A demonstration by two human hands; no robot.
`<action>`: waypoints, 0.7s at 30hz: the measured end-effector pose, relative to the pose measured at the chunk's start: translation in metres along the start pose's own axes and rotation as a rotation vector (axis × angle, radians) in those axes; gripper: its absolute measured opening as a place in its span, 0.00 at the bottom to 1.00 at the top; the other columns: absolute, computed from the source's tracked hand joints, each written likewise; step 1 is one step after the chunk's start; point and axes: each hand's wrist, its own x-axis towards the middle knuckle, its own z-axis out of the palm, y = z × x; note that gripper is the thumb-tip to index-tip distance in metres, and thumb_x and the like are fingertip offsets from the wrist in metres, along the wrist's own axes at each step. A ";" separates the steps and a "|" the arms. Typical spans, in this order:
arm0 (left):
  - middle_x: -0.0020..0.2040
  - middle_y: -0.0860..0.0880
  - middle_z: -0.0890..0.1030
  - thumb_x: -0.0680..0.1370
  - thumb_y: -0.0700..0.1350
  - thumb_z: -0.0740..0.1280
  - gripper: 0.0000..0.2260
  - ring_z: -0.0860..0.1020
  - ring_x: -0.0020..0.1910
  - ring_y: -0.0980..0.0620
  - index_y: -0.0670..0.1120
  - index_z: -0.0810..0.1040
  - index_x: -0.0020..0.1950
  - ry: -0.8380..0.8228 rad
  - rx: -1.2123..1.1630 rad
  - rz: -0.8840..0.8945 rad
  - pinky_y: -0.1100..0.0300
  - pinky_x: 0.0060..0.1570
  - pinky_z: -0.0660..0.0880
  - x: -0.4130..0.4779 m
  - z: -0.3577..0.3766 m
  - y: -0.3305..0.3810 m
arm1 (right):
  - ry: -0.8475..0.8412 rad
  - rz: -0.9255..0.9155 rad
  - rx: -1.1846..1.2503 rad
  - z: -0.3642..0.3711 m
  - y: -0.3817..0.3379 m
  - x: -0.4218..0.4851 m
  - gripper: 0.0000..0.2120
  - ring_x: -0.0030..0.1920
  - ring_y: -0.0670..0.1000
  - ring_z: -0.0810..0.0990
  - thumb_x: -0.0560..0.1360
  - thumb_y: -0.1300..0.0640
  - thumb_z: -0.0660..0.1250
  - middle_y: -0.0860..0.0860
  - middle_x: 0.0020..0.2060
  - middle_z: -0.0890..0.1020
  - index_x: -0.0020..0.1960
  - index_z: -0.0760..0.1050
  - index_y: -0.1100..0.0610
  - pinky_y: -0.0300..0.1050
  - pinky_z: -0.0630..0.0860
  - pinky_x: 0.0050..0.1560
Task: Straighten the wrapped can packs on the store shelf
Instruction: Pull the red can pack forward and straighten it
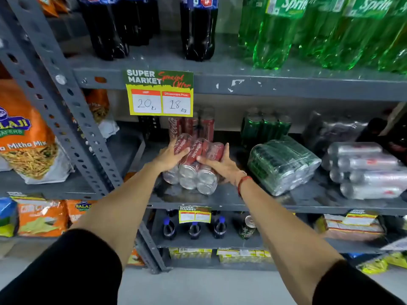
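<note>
A wrapped pack of red zero-sugar cans lies on its side on the grey middle shelf, its silver can ends facing me. My left hand grips its left top edge. My right hand grips its right side, thumb on top. Behind it stands another red can pack, upright. To the right a green can pack lies tilted on its side, with an upright green pack behind. Further right a silver can pack lies on its side.
A yellow price tag hangs from the upper shelf edge above the red cans. Dark cola bottles and green bottles stand on the upper shelf. A perforated steel upright separates snack bags at left. Small bottles stand below.
</note>
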 end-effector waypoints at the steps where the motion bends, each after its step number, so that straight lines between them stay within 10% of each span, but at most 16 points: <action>1: 0.76 0.44 0.60 0.75 0.64 0.61 0.36 0.58 0.75 0.40 0.52 0.50 0.77 -0.040 -0.027 -0.022 0.48 0.72 0.55 0.004 -0.001 -0.001 | -0.058 0.040 0.030 -0.001 -0.004 0.001 0.65 0.68 0.59 0.71 0.59 0.36 0.76 0.54 0.73 0.67 0.74 0.28 0.42 0.57 0.77 0.56; 11: 0.72 0.48 0.69 0.59 0.78 0.60 0.49 0.64 0.72 0.41 0.56 0.58 0.75 0.046 -0.114 -0.002 0.41 0.72 0.58 0.006 0.005 -0.017 | -0.079 -0.046 0.106 -0.003 0.000 0.007 0.61 0.55 0.54 0.80 0.50 0.42 0.82 0.50 0.60 0.76 0.71 0.47 0.42 0.60 0.83 0.41; 14: 0.69 0.49 0.73 0.61 0.77 0.61 0.46 0.70 0.68 0.43 0.60 0.55 0.75 0.139 -0.209 0.022 0.39 0.69 0.64 -0.016 0.009 -0.024 | -0.017 -0.191 0.044 0.002 0.008 0.001 0.62 0.60 0.52 0.78 0.47 0.39 0.82 0.47 0.60 0.78 0.71 0.48 0.41 0.58 0.79 0.55; 18: 0.62 0.41 0.78 0.68 0.73 0.58 0.43 0.79 0.55 0.44 0.53 0.50 0.77 0.385 -0.234 0.157 0.50 0.58 0.74 -0.064 0.037 -0.038 | 0.043 -0.470 -0.078 0.007 0.026 -0.021 0.56 0.55 0.30 0.73 0.55 0.48 0.83 0.33 0.56 0.73 0.69 0.48 0.39 0.24 0.66 0.57; 21: 0.69 0.41 0.70 0.70 0.70 0.57 0.43 0.75 0.63 0.45 0.51 0.44 0.77 0.412 -0.291 0.163 0.55 0.59 0.70 -0.082 0.052 -0.041 | 0.071 -0.530 -0.127 0.012 0.036 -0.025 0.60 0.65 0.39 0.71 0.55 0.46 0.82 0.40 0.67 0.70 0.74 0.46 0.40 0.36 0.66 0.65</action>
